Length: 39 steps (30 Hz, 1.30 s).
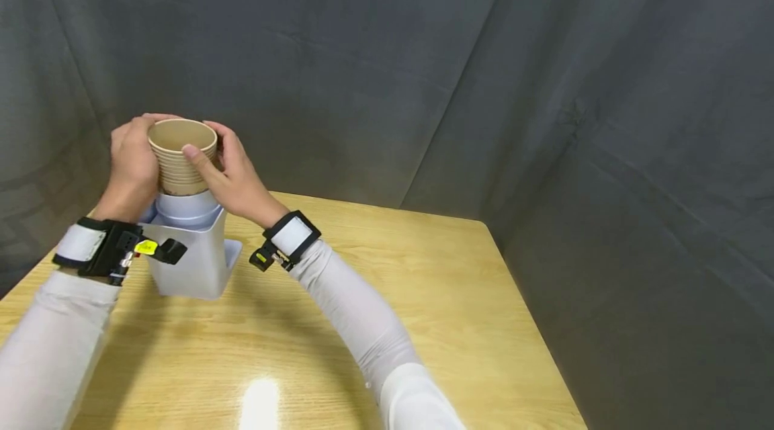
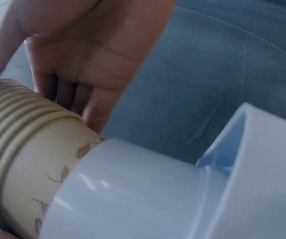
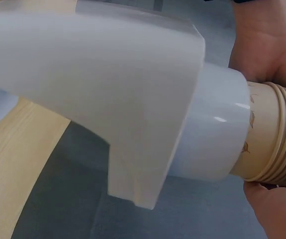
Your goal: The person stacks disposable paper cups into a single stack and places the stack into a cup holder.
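Both hands hold a stack of tan paper cups [image 1: 172, 169] with nested rims. My left hand [image 1: 132, 164] wraps the left side. On the right, my right hand [image 1: 238, 181] grips them, its thumb lying across the near side just under the top rim. The lowest cup's leaf-printed wall [image 3: 254, 117] meets a pale round tube [image 1: 189, 209], its base within the tube's mouth. That tube rises from the top of a white cup dispenser [image 1: 189, 262] standing on the table.
Part of a second pale tube [image 1: 148, 213] shows beside the first, mostly behind the left wrist. The wooden table [image 1: 435, 295] extends to the right. Dark grey curtains [image 1: 338, 80] hang behind and along the right side.
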Tool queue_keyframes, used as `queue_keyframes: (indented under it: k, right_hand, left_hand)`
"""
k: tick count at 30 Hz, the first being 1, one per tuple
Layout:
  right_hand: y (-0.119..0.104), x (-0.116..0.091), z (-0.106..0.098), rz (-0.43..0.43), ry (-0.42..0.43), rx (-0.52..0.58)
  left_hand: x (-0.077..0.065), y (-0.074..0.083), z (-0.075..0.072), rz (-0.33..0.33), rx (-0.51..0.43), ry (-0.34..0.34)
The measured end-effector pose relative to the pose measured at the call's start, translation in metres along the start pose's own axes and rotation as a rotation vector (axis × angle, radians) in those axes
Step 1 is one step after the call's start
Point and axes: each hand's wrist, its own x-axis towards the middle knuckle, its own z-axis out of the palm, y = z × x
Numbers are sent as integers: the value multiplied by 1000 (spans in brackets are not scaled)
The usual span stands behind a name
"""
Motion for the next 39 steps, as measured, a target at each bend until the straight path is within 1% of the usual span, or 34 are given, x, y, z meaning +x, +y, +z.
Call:
queue_keyframes:
  k: [1, 3, 4, 6, 12, 14, 16, 20, 23, 27, 32, 36, 39]
  right_hand:
    - [1, 0, 0, 11, -6, -2]
    - [4, -1, 2, 31, -20, -2]
    - [5, -1, 3, 36, -24, -1]
    - [8, -1, 5, 37, -23, 5]
    - [12, 0, 10, 67, -45, -28]
    - [12, 0, 11, 77, -42, -55]
    - [11, 1, 13, 81, -15, -80]
    - [13, 1, 16, 76, 66, -178]
    - [14, 0, 20, 87, 102, -239]
    - [15, -1, 24, 158, 125, -256]
    - [16, -3, 31, 248, 108, -283]
    - [17, -2, 34, 318, 121, -287]
    - [16, -2, 34, 353, 140, -289]
  left_hand:
    - [0, -1, -2, -8, 21, -8]
    - [-2, -3, -5, -19, 103, -31]
    - [-2, -5, -7, -23, 108, -39]
    - [-2, -7, -11, -19, 168, -64]
    - [-2, -11, -32, -10, 409, -171]
    - [-1, -12, -38, -14, 437, -199]
    - [0, -13, -42, -18, 441, -221]
    - [1, -15, -47, -27, 436, -243]
    - [0, -16, -51, -38, 450, -264]
    - [-2, -18, -55, -40, 456, -287]
    - [-4, -20, -58, -60, 457, -304]
    - [-2, -22, -60, -58, 454, -327]
    - [0, -23, -61, -53, 461, -342]
